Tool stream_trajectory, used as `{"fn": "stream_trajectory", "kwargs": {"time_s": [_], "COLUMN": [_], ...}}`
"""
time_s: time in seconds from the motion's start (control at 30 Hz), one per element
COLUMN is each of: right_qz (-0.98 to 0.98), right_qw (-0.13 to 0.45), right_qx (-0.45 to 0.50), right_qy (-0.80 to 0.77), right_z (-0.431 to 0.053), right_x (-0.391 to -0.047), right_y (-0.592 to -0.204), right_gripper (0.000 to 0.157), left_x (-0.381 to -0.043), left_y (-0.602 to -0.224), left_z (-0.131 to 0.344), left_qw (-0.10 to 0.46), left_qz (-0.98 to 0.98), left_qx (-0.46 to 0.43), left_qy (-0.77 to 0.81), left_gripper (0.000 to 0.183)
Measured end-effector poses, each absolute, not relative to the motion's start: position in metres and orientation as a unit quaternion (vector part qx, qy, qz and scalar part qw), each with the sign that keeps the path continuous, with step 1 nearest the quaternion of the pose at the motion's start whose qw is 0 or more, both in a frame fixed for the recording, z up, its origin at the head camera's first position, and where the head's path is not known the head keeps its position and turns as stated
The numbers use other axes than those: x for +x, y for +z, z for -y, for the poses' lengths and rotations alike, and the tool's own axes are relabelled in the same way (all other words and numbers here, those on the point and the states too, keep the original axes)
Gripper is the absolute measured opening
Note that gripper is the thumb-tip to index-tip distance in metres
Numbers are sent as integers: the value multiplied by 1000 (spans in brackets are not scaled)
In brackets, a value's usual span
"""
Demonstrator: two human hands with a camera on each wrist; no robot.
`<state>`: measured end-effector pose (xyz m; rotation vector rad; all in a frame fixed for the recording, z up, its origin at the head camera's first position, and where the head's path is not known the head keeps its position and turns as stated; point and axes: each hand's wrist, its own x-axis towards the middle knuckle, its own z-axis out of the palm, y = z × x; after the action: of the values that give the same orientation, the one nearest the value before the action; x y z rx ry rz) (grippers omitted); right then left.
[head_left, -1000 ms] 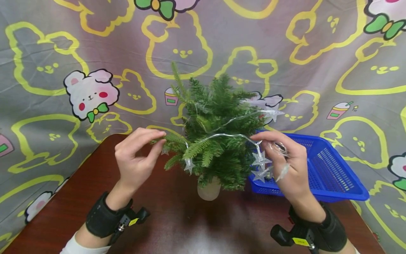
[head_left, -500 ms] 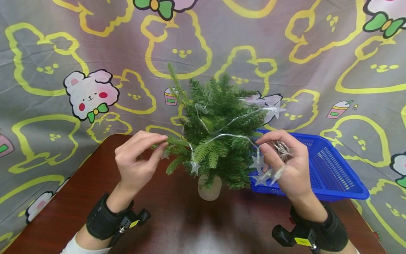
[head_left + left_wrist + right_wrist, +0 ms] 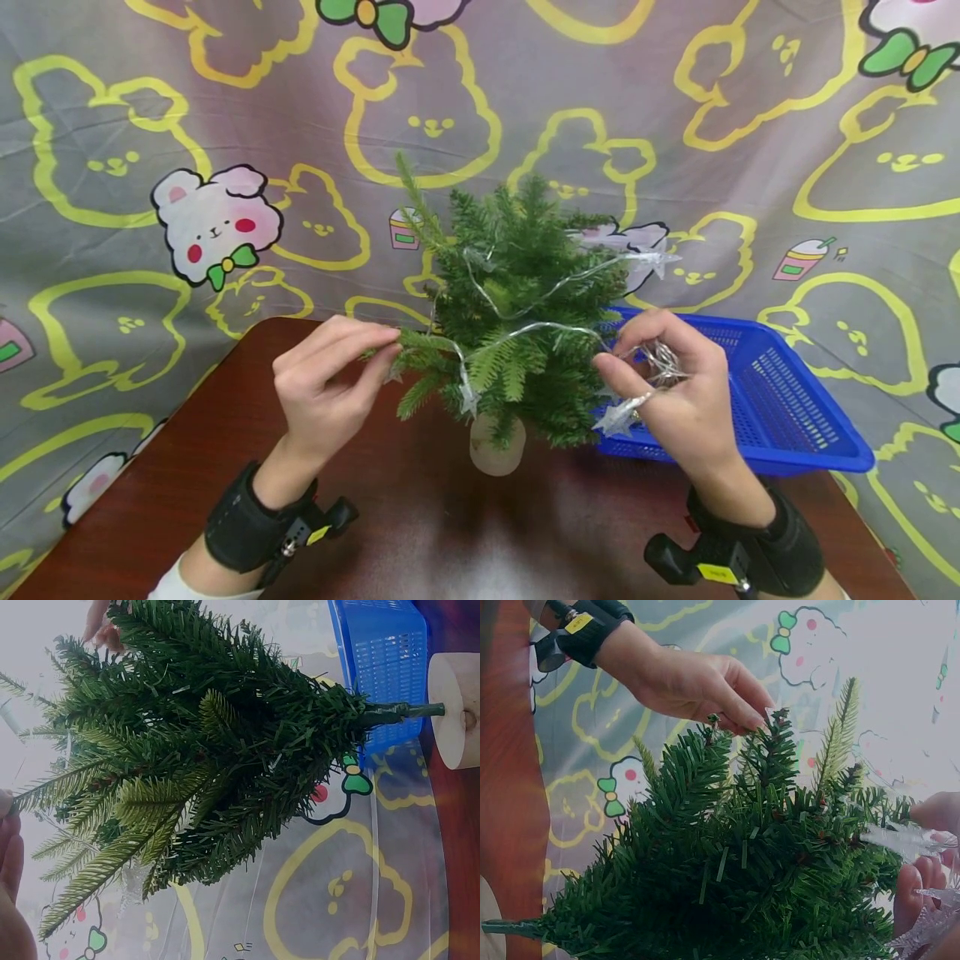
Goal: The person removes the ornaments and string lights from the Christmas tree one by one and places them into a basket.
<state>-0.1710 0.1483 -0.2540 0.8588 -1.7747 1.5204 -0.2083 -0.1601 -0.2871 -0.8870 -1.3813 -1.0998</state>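
Note:
A small artificial Christmas tree (image 3: pixel 517 250) stands upright on a round pale base (image 3: pixel 497 454). Star string lights (image 3: pixel 555 327) with clear wire run across its front, and one star (image 3: pixel 660 260) sticks out at the upper right. Thumb and fingers of my left hand (image 3: pixel 322 387) pinch the tip of a branch (image 3: pixel 56 786) on the left side. On the right, my right hand (image 3: pixel 690 400) holds a bundle of the lights' coiled wire (image 3: pixel 663 362); a star (image 3: pixel 618 417) hangs by its thumb. In the right wrist view, foliage and clear stars partly cover that hand's fingers.
Behind the tree's right side stands a blue perforated basket (image 3: pixel 847 458), partly hidden by my right hand. Both rest on a dark red-brown table (image 3: pixel 420 533). A grey curtain (image 3: pixel 292 108) with cartoon bears hangs close behind.
My left hand has shifted slightly right and down, still at the branch. The front wire and its left star have moved right. Stars dangling beside my right hand have shifted, and its thumb has moved left.

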Motion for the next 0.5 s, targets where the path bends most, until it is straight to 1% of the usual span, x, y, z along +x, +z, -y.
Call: {"fn": "stream_trajectory", "kwargs": {"time_s": [0.2, 0.5], "right_qz": [676, 668], "right_qw": [321, 309], "right_qx": [323, 323], "right_qy": [580, 595], "right_z": [-148, -148], "right_x": [-171, -170], "right_y": [-254, -253], "right_gripper": [15, 14], "left_x": [-206, -202], "left_y": [-289, -288], "left_z": [160, 158], "left_qw": [552, 561], "left_qz": [590, 583], "left_qx": [-374, -381], "left_qy": [-455, -447], "left_gripper": [28, 27]}}
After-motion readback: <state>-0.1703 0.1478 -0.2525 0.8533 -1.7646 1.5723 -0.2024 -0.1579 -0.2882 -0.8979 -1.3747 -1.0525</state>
